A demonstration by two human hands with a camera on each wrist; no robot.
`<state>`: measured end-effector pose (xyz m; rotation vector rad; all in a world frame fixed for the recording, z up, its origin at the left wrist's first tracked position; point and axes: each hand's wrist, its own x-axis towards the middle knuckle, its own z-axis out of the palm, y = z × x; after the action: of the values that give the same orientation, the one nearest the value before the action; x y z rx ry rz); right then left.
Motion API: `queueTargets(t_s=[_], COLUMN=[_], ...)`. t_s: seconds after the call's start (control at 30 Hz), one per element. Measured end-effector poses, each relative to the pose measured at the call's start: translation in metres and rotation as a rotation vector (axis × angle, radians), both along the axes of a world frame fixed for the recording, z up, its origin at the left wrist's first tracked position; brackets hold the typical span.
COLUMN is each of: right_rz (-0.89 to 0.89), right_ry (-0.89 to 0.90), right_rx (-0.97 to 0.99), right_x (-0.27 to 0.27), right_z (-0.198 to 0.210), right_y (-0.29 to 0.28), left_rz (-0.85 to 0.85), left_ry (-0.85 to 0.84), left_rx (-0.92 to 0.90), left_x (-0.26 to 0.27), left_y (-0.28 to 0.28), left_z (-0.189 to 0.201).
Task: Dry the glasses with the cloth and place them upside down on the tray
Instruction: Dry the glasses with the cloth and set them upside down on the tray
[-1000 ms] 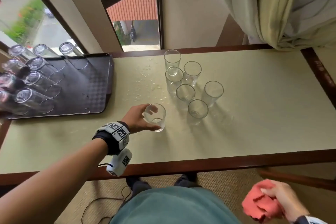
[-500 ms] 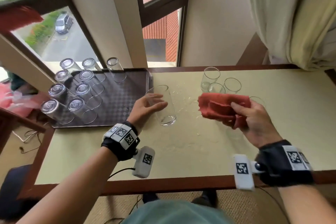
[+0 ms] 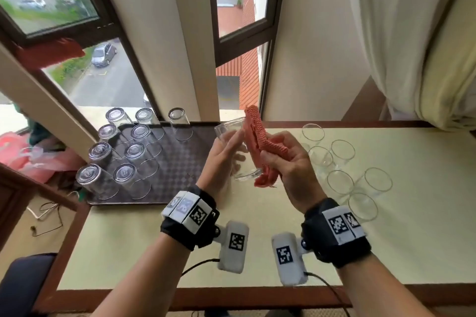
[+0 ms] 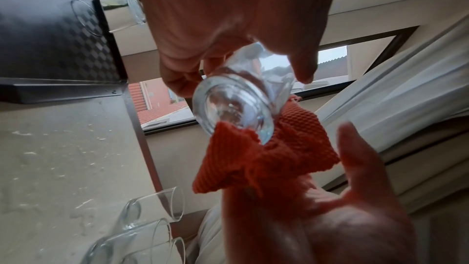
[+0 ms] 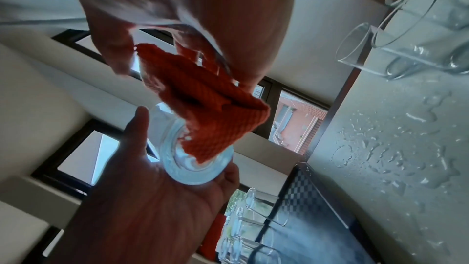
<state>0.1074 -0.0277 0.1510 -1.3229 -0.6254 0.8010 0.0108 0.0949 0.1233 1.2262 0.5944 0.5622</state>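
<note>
My left hand [image 3: 223, 159] grips a clear glass [image 3: 240, 165] lifted above the table, its thick base [image 4: 232, 111] toward me. My right hand [image 3: 288, 165] holds a red waffle cloth [image 3: 257, 141] pressed along the glass's right side; the cloth [image 5: 205, 105] drapes over the base in the right wrist view. Several glasses [image 3: 134, 152] stand upside down on the dark checkered tray [image 3: 177, 170] at the left. Several upright glasses [image 3: 340, 180] stand on the table at the right.
The cream table [image 3: 425, 213] has a brown wooden rim and water drops [image 5: 396, 148] near the upright glasses. Windows [image 3: 108, 80] stand behind the tray, a curtain [image 3: 412, 33] hangs at the back right. A dark stool [image 3: 23, 283] sits at the lower left.
My left hand lifted the glass off the table and tilted it. My right hand brought the cloth up from below the table edge and laid it against the glass.
</note>
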Motion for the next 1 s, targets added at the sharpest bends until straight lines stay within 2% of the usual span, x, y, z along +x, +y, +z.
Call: queueTargets(t_s=[0.13, 0.4, 0.53, 0.63, 0.77, 0.87, 1.0], right_rz=[0.070, 0.094, 0.225, 0.305, 0.276, 0.203, 0.192], right_ry=[0.048, 0.157, 0.075, -0.082, -0.285, -0.373, -0.358], right_rx=[0.062, 0.045, 0.047, 0.006, -0.046, -0.071, -0.027], right_x=[0.016, 0.051, 0.065, 0.072, 0.084, 0.090, 0.090], right_z=[0.016, 0.022, 0.030, 0.041, 0.046, 0.049, 0.050], right_y=[0.003, 0.017, 0.022, 0.022, 0.029, 0.032, 0.026], left_rz=[0.084, 0.031, -0.023, -0.036, -0.010, 0.029, -0.020], left_ry=[-0.021, 0.016, 0.067, 0.052, 0.005, -0.045, -0.040], left_rx=[0.051, 0.036, 0.054, 0.077, 0.041, 0.083, 0.104], left_x=[0.013, 0.049, 0.067, 0.079, 0.093, 0.101, 0.101], left_y=[-0.001, -0.014, -0.005, 0.001, 0.002, 0.004, 0.005], left_z=[0.015, 0.041, 0.048, 0.048, 0.056, 0.060, 0.072])
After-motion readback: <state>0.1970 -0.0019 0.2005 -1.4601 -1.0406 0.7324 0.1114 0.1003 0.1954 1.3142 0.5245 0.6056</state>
